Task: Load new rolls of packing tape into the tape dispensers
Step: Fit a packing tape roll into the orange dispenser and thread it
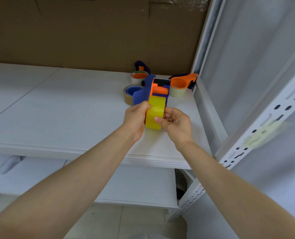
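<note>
A yellow tape roll (155,112) sits in a blue and orange tape dispenser (149,89), held just above the white shelf (60,107). My left hand (136,119) grips the dispenser and the roll from the left side. My right hand (175,122) pinches the roll's right edge with fingers and thumb. Behind them lie three more dispensers with rolls: a blue-cored brown roll (130,93), an orange-cored pale roll (138,77) and an orange dispenser on a cream roll (180,87).
Brown cardboard (91,31) backs the shelf. A white perforated metal upright (257,133) and a shelf post (201,54) stand at the right. A lower white shelf (136,187) lies below. The shelf's front edge (74,153) runs under my forearms.
</note>
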### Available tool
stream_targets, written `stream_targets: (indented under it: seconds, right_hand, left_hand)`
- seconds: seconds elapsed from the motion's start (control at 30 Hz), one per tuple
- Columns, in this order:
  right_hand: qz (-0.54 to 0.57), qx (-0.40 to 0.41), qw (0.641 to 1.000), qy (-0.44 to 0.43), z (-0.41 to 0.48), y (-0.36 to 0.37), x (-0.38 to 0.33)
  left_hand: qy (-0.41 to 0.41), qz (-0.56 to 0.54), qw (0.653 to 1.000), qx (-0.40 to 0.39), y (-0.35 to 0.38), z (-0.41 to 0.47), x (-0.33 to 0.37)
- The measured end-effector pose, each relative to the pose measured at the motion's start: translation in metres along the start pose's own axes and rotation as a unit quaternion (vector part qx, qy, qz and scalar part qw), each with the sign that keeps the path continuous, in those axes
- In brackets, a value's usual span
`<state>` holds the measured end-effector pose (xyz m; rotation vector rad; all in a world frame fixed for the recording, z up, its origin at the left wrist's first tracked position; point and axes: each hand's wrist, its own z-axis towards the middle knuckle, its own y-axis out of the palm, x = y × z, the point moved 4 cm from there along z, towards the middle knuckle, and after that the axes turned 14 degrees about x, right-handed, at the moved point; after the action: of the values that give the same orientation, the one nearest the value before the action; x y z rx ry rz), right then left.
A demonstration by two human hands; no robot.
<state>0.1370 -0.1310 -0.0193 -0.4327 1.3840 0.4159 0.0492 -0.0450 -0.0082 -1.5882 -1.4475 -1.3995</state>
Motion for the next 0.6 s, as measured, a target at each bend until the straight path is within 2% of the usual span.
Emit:
stream_targets:
  seconds: [0.23, 0.6]
  right_hand:
    - [0.0, 0.005, 1.0, -0.014, 0.0029, 0.0018, 0.0016]
    - [0.014, 0.002, 1.0, -0.018, 0.0048, 0.0042, 0.0047]
  left_hand:
    - [0.017, -0.003, 1.0, -0.015, 0.0025, 0.0035, 0.001]
    - [0.031, 0.002, 0.999, 0.015, 0.0087, 0.0043, 0.0042]
